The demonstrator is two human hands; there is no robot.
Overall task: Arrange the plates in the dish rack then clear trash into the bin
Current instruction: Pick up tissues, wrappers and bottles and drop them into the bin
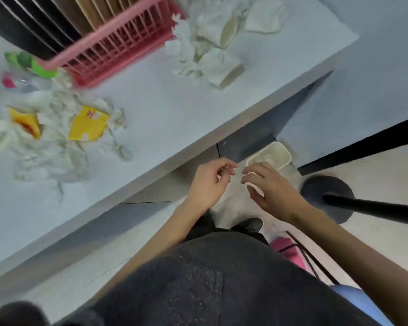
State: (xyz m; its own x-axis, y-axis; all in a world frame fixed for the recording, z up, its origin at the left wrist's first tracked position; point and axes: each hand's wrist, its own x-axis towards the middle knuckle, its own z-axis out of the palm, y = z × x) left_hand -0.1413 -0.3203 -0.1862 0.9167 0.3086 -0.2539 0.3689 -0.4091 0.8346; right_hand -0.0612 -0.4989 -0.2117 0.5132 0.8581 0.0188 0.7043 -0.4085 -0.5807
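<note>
Trash (57, 142) litters table (174, 102) beside rack (118, 43).

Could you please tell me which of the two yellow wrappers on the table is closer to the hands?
The flat yellow wrapper with white marks; the other wrapper, showing red-orange, lies farther left among the tissues.

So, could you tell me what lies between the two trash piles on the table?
Bare table nearer the edge, and farther back the pink rack, per the head view.

A dark grey speckled knit top (198, 278) covers the torso, above dark trousers (199, 228) and a dark shoe (250, 223). The left hand (207, 184) and right hand (271, 187) are bare.
</note>
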